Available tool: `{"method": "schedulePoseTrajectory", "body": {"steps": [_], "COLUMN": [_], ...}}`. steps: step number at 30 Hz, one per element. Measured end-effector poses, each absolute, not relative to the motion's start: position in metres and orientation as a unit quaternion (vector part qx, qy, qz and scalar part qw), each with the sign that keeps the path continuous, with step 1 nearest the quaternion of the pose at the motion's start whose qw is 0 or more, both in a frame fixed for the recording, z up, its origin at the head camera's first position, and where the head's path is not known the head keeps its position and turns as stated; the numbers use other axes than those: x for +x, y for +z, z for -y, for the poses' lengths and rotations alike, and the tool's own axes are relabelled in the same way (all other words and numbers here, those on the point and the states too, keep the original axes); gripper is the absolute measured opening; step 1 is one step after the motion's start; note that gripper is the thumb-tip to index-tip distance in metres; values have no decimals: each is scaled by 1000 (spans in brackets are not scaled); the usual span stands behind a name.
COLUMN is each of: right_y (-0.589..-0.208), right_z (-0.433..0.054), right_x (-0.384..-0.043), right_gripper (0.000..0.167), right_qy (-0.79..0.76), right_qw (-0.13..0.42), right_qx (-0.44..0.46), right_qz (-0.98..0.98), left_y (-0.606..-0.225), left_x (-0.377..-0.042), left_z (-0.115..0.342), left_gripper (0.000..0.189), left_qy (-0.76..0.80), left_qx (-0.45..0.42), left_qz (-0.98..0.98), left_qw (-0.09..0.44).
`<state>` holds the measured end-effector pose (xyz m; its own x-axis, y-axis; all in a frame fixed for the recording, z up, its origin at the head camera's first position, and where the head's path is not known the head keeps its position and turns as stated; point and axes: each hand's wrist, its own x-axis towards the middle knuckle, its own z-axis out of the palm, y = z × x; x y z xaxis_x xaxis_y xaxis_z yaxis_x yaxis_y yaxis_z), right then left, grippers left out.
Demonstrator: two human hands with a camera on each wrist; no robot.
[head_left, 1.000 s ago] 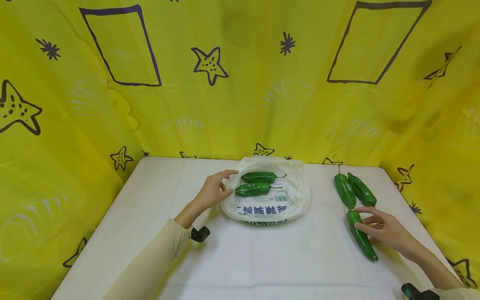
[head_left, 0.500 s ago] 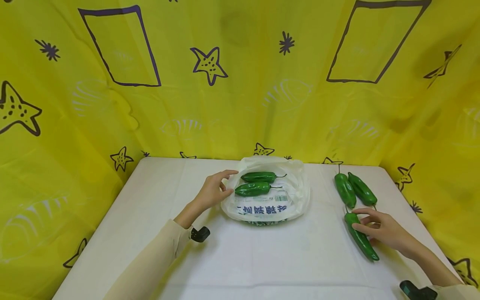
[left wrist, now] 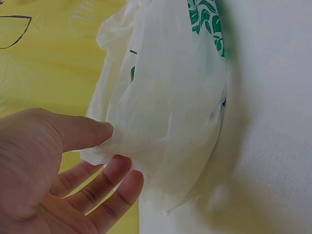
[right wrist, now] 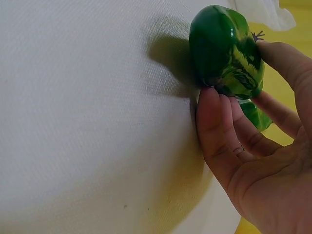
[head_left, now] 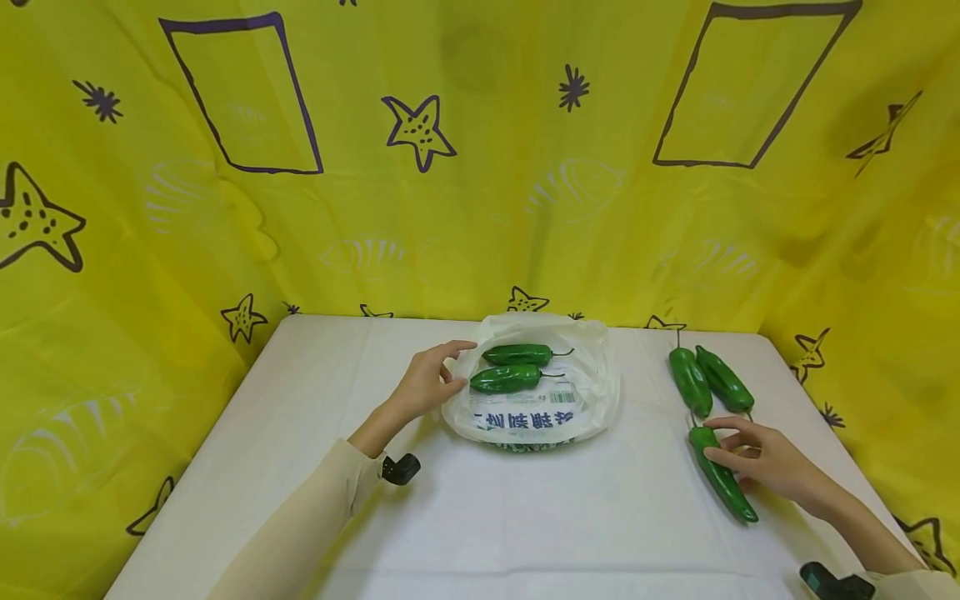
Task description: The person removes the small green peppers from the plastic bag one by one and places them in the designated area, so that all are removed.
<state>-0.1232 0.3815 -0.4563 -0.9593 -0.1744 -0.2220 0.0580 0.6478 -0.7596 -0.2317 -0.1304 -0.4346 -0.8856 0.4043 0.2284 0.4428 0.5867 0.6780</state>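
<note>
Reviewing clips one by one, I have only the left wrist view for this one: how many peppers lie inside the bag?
Observer: Two peppers lie in the bag, seen in the head view.
Operator: Is anything gripped outside it?
Observer: Yes, the right hand grips a third pepper, to the right of the bag.
Operator: Any besides those three?
Observer: Two more peppers lie close together just beyond the gripped one.
</note>
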Motion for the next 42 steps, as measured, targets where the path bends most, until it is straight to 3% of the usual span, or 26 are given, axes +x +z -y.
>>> {"method": "schedulePoseTrajectory", "body": {"steps": [23, 42], "right_y": [-441, -417], "right_z": [-387, -387], "right_x": [-128, -134], "right_gripper": [62, 66], "right_qy": [-401, -347], "right_qw": [184, 150], "right_qx": [-64, -138], "right_qz": [-895, -916], "left_y": [-433, -432], "left_x": [-229, -229], "left_z": [131, 131], "left_gripper": [58, 57], "left_qy": [-395, -395], "left_qx": [-241, -246], "left_qz": [886, 884], "left_qw": [26, 33]}}
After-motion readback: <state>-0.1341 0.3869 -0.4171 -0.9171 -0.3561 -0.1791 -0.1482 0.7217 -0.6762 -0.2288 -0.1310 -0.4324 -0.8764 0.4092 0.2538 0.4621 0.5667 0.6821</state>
